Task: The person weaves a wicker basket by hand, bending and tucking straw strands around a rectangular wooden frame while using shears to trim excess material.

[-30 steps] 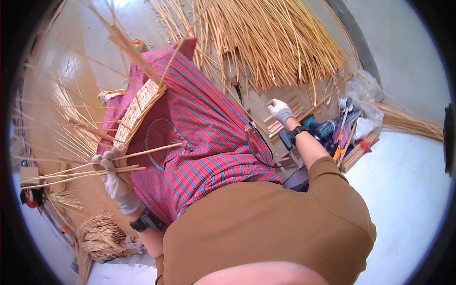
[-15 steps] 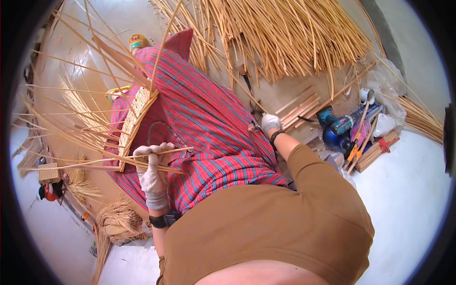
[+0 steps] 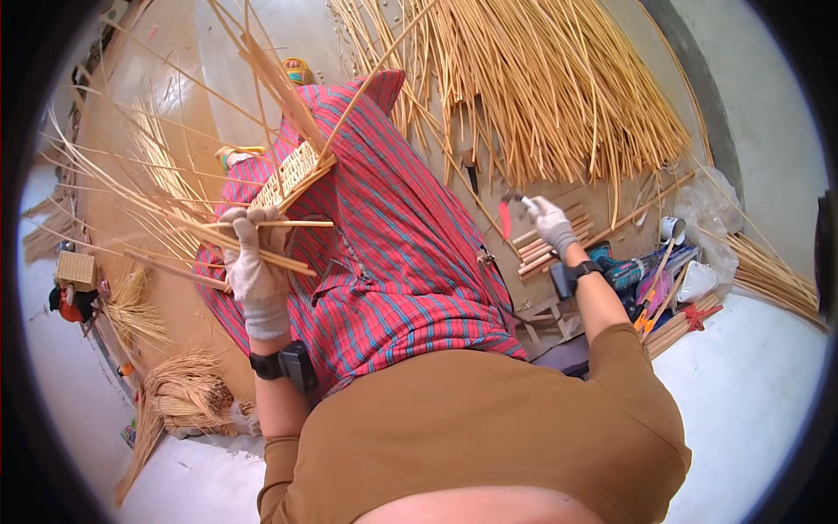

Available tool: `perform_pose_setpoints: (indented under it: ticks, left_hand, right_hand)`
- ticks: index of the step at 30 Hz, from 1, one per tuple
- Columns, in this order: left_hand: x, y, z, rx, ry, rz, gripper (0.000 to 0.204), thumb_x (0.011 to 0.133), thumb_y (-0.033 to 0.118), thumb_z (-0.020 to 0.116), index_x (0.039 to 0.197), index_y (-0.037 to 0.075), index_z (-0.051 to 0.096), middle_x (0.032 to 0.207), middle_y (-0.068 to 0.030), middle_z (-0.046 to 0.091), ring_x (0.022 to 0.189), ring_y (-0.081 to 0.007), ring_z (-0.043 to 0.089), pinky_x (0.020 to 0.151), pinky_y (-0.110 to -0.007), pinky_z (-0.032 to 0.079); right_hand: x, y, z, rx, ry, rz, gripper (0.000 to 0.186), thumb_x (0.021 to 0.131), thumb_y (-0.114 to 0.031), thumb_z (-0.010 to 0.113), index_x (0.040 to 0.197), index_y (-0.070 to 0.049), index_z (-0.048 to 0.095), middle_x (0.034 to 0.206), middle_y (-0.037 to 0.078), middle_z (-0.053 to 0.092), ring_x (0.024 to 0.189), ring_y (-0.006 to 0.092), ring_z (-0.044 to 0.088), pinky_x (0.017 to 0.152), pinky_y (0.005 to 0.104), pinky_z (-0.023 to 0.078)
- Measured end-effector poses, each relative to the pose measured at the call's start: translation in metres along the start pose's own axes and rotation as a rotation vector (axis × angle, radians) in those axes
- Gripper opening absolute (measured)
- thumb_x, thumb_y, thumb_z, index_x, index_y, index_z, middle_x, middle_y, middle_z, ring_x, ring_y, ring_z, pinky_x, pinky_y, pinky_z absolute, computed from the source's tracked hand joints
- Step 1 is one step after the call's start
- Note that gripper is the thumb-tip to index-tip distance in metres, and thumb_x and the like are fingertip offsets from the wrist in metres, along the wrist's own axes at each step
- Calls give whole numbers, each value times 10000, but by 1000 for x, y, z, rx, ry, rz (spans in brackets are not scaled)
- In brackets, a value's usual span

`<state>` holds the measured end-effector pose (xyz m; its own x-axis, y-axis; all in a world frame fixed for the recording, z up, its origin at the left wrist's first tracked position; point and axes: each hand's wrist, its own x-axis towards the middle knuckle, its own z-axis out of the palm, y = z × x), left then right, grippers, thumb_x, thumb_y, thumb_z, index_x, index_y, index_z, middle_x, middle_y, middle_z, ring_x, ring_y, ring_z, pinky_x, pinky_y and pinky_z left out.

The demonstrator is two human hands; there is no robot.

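My left hand (image 3: 253, 271), in a pale work glove, is closed around a few cane sticks (image 3: 292, 262) whose ends stick out to its right. Just beyond it, a partly woven cane piece (image 3: 288, 179) with long loose stakes fanning out rests on my lap, over red checked cloth (image 3: 393, 253). Out to the right, my gloved right hand (image 3: 552, 223) is raised off the floor, its fingers wrapped around a small hand tool (image 3: 506, 217) with a red part and a dark end. The glove hides some of that tool, and its exact kind is unclear.
A large heap of long canes (image 3: 559, 87) covers the floor ahead. Cut sticks (image 3: 550, 240), a blue-green power tool (image 3: 624, 271) and a white cup (image 3: 672, 229) lie to the right. A fibre bundle (image 3: 188, 393) sits at the left, near a small woven basket (image 3: 77, 271).
My right hand has risen from the floor beside the cut sticks with the red hand tool in it. My left hand has shifted slightly left and up, still gripping the canes.
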<state>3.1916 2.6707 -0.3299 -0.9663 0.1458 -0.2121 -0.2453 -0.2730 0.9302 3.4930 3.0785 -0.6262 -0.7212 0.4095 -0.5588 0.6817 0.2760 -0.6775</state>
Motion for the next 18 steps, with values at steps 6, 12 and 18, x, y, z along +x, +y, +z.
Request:
perform_pose_setpoints:
  ticks: [6, 12, 18]
  left_hand:
    - [17, -12, -1, 33, -19, 32, 209, 1049, 248, 655, 1186, 104, 590, 1046, -69, 717, 940, -140, 706, 572, -203, 508]
    - [11, 2, 6, 1, -3, 58, 222, 1027, 232, 681, 1134, 63, 586, 981, -127, 744, 843, -215, 767, 483, -218, 583]
    - [6, 4, 0, 118, -19, 76, 220, 1030, 253, 683, 1121, 68, 604, 966, -106, 741, 831, -177, 756, 509, -212, 572]
  right_hand:
    - [-14, -182, -32, 153, -89, -406, 361, 1081, -273, 577, 1370, -60, 617, 1170, 80, 728, 1059, 192, 666, 931, 308, 516]
    - [-67, -280, 42, -270, -124, -403, 1209, 776, -644, 793, 1626, 26, 254, 1505, 309, 491, 1397, 415, 501, 1189, 446, 373]
    - [-62, -300, 3, -193, -27, -581, 712, 860, -305, 784, 1478, -90, 505, 1250, 194, 643, 1179, 363, 633, 1062, 434, 491]
